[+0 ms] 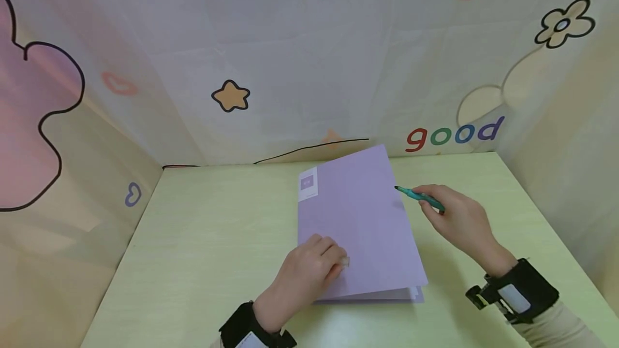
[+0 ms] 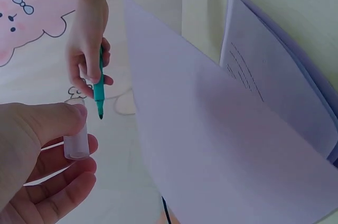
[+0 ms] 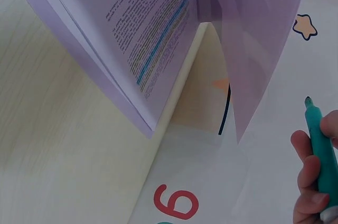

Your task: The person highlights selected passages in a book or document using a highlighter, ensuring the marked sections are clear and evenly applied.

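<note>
A purple folder (image 1: pixel 358 219) lies on the table with its front cover lifted partway. Printed pages (image 3: pixel 142 34) show inside it in the right wrist view, one line marked by a blue highlighted stripe (image 3: pixel 163 39). Beside the folder's right edge, my right hand (image 1: pixel 456 216) holds an uncapped teal highlighter (image 3: pixel 320 150), its dark tip pointing at the cover's edge. My left hand (image 1: pixel 309 265) is over the cover's lower left in the head view. Its thumb and fingers pinch a translucent cap (image 2: pixel 77 142).
The pale green table (image 1: pixel 217 230) extends on both sides of the folder. A printed curtain (image 1: pixel 290 69) hangs behind and at the sides. Black camera straps (image 1: pixel 522 291) circle both wrists. A white label (image 1: pixel 308 184) is on the cover's upper left.
</note>
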A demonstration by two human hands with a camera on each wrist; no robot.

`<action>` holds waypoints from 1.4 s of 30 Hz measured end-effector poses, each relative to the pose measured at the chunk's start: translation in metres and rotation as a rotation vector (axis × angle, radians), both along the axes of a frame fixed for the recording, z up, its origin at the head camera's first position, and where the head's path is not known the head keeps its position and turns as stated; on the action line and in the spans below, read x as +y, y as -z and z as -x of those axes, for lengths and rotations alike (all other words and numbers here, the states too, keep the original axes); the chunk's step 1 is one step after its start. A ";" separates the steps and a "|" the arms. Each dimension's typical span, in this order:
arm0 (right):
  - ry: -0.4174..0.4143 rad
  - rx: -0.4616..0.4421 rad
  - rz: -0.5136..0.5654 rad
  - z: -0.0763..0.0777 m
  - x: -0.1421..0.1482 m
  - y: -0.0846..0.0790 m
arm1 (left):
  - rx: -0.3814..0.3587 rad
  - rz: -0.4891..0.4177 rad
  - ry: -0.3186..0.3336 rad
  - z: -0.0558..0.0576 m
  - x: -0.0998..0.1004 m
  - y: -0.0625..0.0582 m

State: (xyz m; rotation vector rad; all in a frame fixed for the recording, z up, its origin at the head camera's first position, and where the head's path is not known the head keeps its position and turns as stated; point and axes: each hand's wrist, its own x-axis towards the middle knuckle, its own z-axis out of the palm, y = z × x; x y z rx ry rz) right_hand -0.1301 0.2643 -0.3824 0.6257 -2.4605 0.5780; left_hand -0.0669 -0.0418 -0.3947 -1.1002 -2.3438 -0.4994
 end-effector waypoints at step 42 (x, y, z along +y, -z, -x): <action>-0.411 -0.011 -0.039 -0.025 -0.065 -0.015 | 0.002 -0.103 -0.056 0.039 0.005 -0.010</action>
